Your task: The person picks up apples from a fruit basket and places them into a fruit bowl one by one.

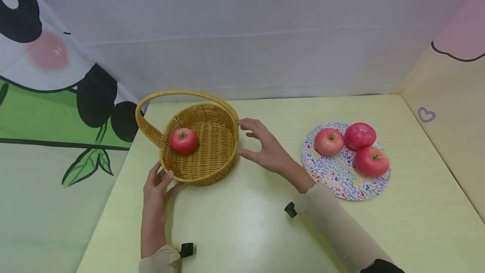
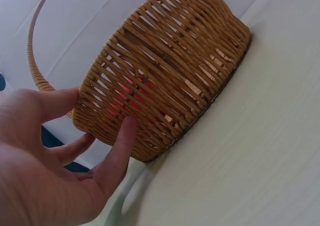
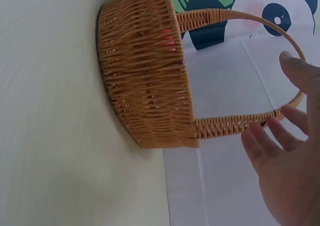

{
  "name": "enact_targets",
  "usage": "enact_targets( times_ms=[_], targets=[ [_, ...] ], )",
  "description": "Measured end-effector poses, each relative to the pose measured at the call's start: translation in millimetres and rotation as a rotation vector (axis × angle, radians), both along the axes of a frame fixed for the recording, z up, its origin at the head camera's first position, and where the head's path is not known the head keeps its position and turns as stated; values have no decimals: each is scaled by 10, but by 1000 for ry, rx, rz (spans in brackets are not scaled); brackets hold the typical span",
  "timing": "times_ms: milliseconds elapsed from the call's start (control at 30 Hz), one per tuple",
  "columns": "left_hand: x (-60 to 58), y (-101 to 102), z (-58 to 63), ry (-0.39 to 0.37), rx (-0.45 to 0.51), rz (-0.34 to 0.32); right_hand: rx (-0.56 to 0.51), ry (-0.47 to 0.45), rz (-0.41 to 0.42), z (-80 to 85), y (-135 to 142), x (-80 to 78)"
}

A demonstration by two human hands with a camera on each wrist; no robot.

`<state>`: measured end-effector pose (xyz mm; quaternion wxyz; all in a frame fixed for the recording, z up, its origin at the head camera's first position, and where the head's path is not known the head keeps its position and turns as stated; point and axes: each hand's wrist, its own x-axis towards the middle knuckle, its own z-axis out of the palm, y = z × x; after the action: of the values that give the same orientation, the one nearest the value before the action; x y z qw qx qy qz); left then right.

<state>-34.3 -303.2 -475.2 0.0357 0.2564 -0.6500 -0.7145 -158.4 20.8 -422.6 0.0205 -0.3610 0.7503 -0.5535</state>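
Observation:
A woven wicker basket with a tall arched handle stands on the table at left, its handle leaning to the far left side. One red apple lies inside, against the left wall; through the weave it shows as red in the left wrist view. My left hand holds the basket's near-left side, with the thumb against the outer wall and a finger at the rim. Beside the right rim, my right hand is spread with fingers and thumb apart, holding nothing. In the right wrist view its fingers overlap the handle.
At right, a round mat with a colourful squiggle pattern bears three red apples. Pale cloth hangs behind the table. Printed cartoon panels stand at left and right.

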Motion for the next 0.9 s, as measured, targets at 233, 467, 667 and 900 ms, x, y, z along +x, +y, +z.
enact_targets(
  times_ms=[233, 467, 667, 900],
  targets=[
    [-22, 25, -14, -10, 7, -11, -55, 25, -96, -29, -55, 40],
    [-57, 36, -2, -7, 12, -27, -83, 33, -83, -50, -141, 89],
    [-19, 1, 8, -18, 8, -2, -41, 51, -51, 11, -356, 50],
    [-12, -7, -13, -3, 14, 3, 14, 50, -15, 62, -571, -11]
  ],
)
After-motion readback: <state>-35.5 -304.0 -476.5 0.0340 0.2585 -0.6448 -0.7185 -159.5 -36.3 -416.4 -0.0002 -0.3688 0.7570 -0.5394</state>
